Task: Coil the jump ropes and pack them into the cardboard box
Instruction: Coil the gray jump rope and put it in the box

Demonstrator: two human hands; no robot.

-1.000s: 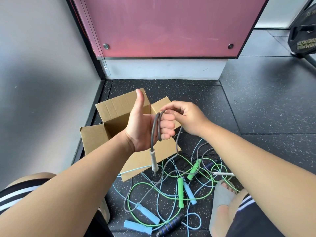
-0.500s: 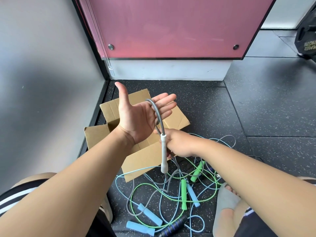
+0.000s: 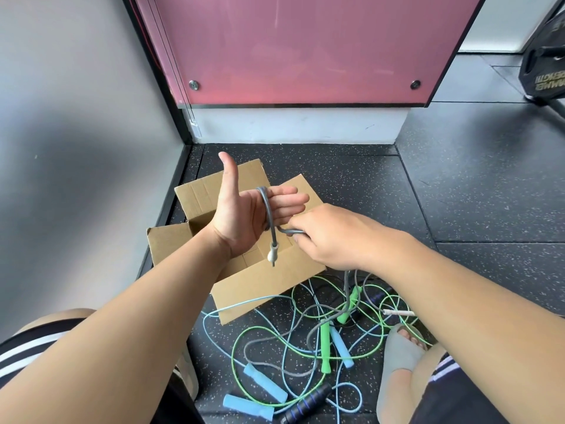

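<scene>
Only cut-off, unreadable lettering is shown on the weight plate (image 3: 547, 71), upper right. At centre the left hand (image 3: 244, 218) is held flat, thumb up, the grey jump rope (image 3: 269, 212) looped round its fingers (image 3: 290, 198); that rope is pinched by the right hand (image 3: 333, 237), above the open cardboard box (image 3: 263, 283).

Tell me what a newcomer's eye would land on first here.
First, the two hands at centre: the left hand held up flat, thumb raised, with a grey jump rope looped over its fingers, and the right hand pinching that rope beside it. Behind them sits the open brown cardboard box, and a tangle of green, light-blue and grey jump ropes sprawls on the dark floor nearer the person.
</scene>
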